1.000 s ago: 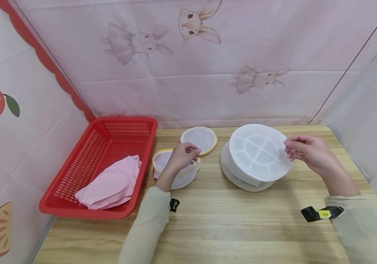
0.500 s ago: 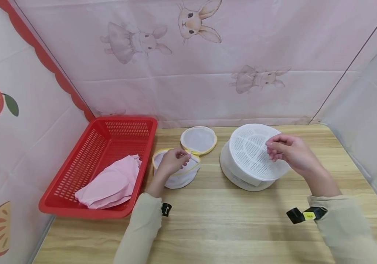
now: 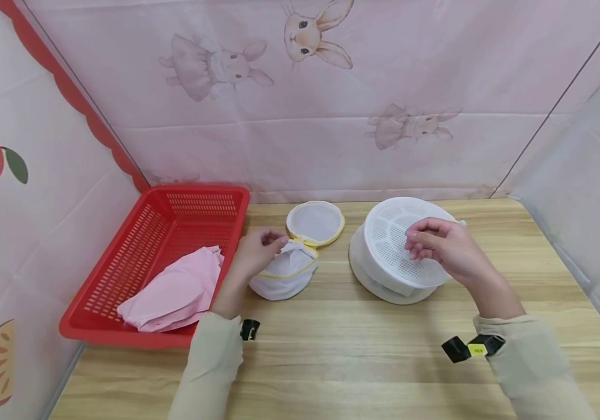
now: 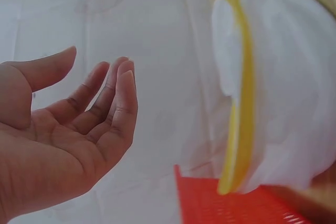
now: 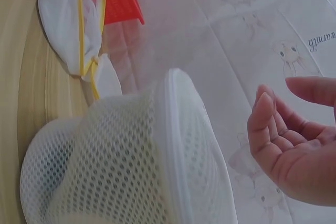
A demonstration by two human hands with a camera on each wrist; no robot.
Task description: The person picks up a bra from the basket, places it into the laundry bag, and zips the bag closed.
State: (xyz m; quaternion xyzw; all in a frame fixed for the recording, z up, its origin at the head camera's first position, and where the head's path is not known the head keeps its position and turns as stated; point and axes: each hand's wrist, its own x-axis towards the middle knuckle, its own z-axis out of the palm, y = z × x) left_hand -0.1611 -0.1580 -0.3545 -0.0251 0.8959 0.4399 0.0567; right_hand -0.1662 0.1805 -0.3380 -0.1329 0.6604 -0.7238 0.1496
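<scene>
A small white mesh laundry bag with yellow trim stands on the table, its round lid folded back behind it. My left hand hovers over the bag's left side. In the left wrist view that hand is apart from the yellow rim, thumb and fingers loosely bent with nothing between them. To the right stands a larger round white mesh laundry bag, its top covered. Above its top floats my right hand. The right wrist view shows its loosely curved fingers holding nothing, with a gap to the bag.
A red perforated plastic basket stands at the left, with folded pink cloth inside. The wooden table meets a pink rabbit-print wall covering at the back. White coverings flank both sides.
My left hand has moved left over the small mesh bag. The right hand has shifted left from the large bag's right edge to above its top. Both bags stay in place.
</scene>
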